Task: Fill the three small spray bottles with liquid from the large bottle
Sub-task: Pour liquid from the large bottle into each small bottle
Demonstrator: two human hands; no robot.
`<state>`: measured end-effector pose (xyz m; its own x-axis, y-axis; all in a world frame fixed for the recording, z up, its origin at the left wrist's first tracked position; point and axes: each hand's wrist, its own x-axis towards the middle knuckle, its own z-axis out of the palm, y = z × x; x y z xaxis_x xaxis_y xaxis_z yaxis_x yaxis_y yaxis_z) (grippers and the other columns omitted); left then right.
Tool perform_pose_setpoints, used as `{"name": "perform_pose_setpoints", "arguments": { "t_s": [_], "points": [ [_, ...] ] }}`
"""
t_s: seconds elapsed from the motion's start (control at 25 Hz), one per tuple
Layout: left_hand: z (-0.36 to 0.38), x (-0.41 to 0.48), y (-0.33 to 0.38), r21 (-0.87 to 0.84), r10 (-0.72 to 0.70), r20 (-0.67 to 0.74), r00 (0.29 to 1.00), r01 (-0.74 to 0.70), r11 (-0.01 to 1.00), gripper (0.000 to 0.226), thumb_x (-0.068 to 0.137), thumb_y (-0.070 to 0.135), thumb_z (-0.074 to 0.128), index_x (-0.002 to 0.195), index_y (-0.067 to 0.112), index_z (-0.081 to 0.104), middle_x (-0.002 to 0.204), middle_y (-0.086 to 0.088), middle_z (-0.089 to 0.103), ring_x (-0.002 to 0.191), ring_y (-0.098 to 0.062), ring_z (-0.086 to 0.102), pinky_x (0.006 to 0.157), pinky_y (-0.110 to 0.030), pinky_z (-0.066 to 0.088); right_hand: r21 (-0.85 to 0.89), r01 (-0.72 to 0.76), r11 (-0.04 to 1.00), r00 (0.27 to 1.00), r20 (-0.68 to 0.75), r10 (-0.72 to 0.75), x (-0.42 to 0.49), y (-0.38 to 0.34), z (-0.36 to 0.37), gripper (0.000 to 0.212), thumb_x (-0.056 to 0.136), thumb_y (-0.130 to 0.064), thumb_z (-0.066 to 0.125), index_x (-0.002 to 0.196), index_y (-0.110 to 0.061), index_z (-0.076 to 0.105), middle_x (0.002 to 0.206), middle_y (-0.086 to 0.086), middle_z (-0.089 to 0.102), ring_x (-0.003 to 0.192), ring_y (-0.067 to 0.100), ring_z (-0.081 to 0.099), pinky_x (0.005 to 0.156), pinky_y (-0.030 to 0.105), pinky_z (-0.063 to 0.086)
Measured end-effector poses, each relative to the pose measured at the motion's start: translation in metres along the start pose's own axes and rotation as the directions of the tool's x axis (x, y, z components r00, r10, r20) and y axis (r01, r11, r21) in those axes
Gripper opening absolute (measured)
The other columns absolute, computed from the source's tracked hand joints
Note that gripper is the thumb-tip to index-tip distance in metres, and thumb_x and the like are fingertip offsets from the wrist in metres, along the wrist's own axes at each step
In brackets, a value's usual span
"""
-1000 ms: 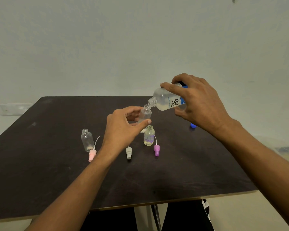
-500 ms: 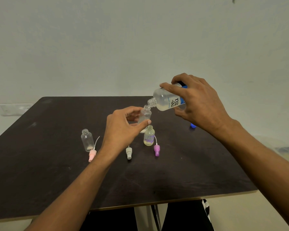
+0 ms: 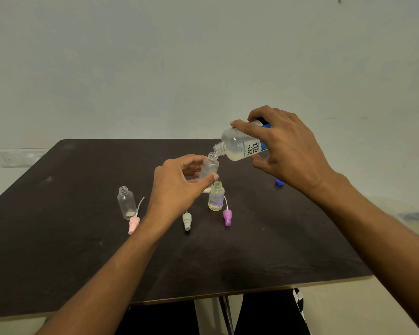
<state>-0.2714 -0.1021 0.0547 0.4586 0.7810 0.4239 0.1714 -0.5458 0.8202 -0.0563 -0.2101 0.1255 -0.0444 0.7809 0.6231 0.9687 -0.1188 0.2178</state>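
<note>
**pourguy:** Head view, the only angle we get. The right hand [image 3: 288, 151] is wrapped round the large bottle [image 3: 240, 147], which is tipped almost flat. Its neck points left and sits right at the mouth of the small clear bottle [image 3: 209, 166]. The left hand [image 3: 177, 187] pinches that one between thumb and fingers, lifted off the dark surface [image 3: 58, 250], mid-table toward the far side.

**mistfan:** And the other two?

**pourguy:** Both upright on the surface. The printed bottle [image 3: 216, 197] stands just on the near side of the held one, with yellowish liquid in it. The plain bottle [image 3: 126, 201] is off to the left and looks nearly empty. The pink spray top [image 3: 133, 223], white spray top [image 3: 187, 221] and purple spray top [image 3: 227, 217] lie next to them. The blue cap [image 3: 279, 182] is over on the right, behind the wrist.

**mistfan:** What'd worry me is two tiny necks lined up in midair. If either hand wobbles, or the big one tips further, I'd guess liquid runs down the outside onto the printed bottle below. Can't tell how full the held one is, so overflow's possible too.
</note>
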Motion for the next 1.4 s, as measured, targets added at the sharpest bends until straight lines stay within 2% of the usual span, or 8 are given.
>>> {"name": "perform_pose_setpoints", "arguments": {
  "t_s": [0.28, 0.52, 0.68, 0.8, 0.92, 1.08, 1.24, 1.4],
  "points": [
    [0.0, 0.0, -0.001, 0.009, -0.003, 0.001, 1.0, 0.003, 1.0, 0.043, 0.077, 0.036, 0.09, 0.117, 0.029, 0.078, 0.101, 0.018, 0.077, 0.093, 0.009, 0.071, 0.079, -0.003, 0.052, -0.004, -0.002, 1.0, 1.0, 0.016, 0.002, 0.001, -0.001, 0.0, 0.074, 0.078, -0.02, 0.081, 0.147, -0.033, 0.056, 0.132, 0.002, 0.056, 0.117, 0.026, 0.058, 0.102, 0.04, 0.048],
    [-0.001, 0.001, -0.001, 0.0, -0.004, -0.011, 1.0, 0.004, 1.0, 0.043, 0.077, 0.038, 0.091, 0.117, 0.03, 0.077, 0.101, 0.018, 0.077, 0.093, 0.007, 0.071, 0.083, -0.008, 0.056, 0.059, -0.069, 0.996, 0.996, 0.064, 0.065, -0.002, -0.001, 0.001, 0.072, 0.079, -0.027, 0.083, 0.146, -0.036, 0.057, 0.128, -0.001, 0.061, 0.113, 0.025, 0.06, 0.09, 0.029, 0.042],
    [-0.002, 0.001, -0.001, -0.035, -0.004, -0.024, 1.0, 0.003, 0.999, 0.039, 0.077, 0.036, 0.091, 0.114, 0.031, 0.079, 0.098, 0.019, 0.078, 0.092, 0.008, 0.072, 0.083, -0.012, 0.058, 0.137, -0.134, 0.981, 0.983, 0.143, 0.115, -0.006, -0.003, 0.003, 0.076, 0.08, -0.035, 0.083, 0.148, -0.04, 0.052, 0.13, -0.007, 0.061, 0.112, 0.02, 0.061, 0.078, 0.033, 0.057],
    [-0.002, 0.0, 0.0, -0.051, -0.001, -0.026, 1.0, 0.0, 0.999, 0.037, 0.077, 0.035, 0.091, 0.112, 0.032, 0.078, 0.097, 0.019, 0.077, 0.092, 0.007, 0.072, 0.082, -0.012, 0.058, 0.209, -0.194, 0.958, 0.973, 0.168, 0.161, -0.011, -0.005, 0.008, 0.078, 0.077, -0.04, 0.086, 0.148, -0.038, 0.054, 0.126, -0.009, 0.064, 0.108, 0.016, 0.064, 0.079, 0.04, 0.06],
    [-0.002, 0.0, 0.0, -0.069, -0.008, -0.029, 1.0, 0.006, 0.998, 0.036, 0.077, 0.033, 0.092, 0.11, 0.032, 0.079, 0.095, 0.019, 0.078, 0.092, 0.006, 0.072, 0.082, -0.015, 0.06, 0.338, -0.255, 0.906, 0.963, 0.176, 0.206, -0.015, -0.002, 0.017, 0.077, 0.073, -0.045, 0.088, 0.143, -0.032, 0.06, 0.117, -0.007, 0.07, 0.1, 0.016, 0.068, 0.082, 0.04, 0.062],
    [-0.003, 0.0, -0.002, -0.062, 0.0, -0.029, 1.0, -0.001, 0.998, 0.034, 0.078, 0.033, 0.091, 0.109, 0.033, 0.079, 0.095, 0.019, 0.078, 0.091, 0.008, 0.072, 0.081, -0.013, 0.058, 0.483, -0.378, 0.79, 0.925, 0.227, 0.304, -0.02, 0.005, 0.019, 0.075, 0.074, -0.046, 0.09, 0.141, -0.029, 0.061, 0.116, -0.01, 0.07, 0.096, 0.009, 0.067, 0.059, 0.003, 0.05],
    [-0.004, -0.001, -0.002, -0.078, -0.005, -0.031, 1.0, 0.002, 0.997, 0.031, 0.078, 0.03, 0.091, 0.106, 0.034, 0.078, 0.093, 0.021, 0.078, 0.09, 0.006, 0.073, 0.078, -0.009, 0.056, 0.569, -0.476, 0.67, 0.876, 0.235, 0.422, -0.026, 0.012, 0.023, 0.075, 0.073, -0.054, 0.089, 0.138, -0.026, 0.063, 0.123, -0.004, 0.072, 0.103, 0.01, 0.068, 0.084, 0.014, 0.05],
    [-0.005, -0.001, -0.003, -0.065, -0.003, -0.032, 0.999, 0.001, 0.998, 0.03, 0.078, 0.03, 0.091, 0.104, 0.037, 0.077, 0.093, 0.023, 0.077, 0.09, 0.008, 0.072, 0.078, -0.007, 0.055, 0.629, -0.521, 0.578, 0.841, 0.262, 0.473, -0.032, 0.015, 0.022, 0.071, 0.073, -0.057, 0.088, 0.133, -0.027, 0.064, 0.118, -0.01, 0.071, 0.097, 0.002, 0.066, 0.076, 0.008, 0.044]
  ]
}}
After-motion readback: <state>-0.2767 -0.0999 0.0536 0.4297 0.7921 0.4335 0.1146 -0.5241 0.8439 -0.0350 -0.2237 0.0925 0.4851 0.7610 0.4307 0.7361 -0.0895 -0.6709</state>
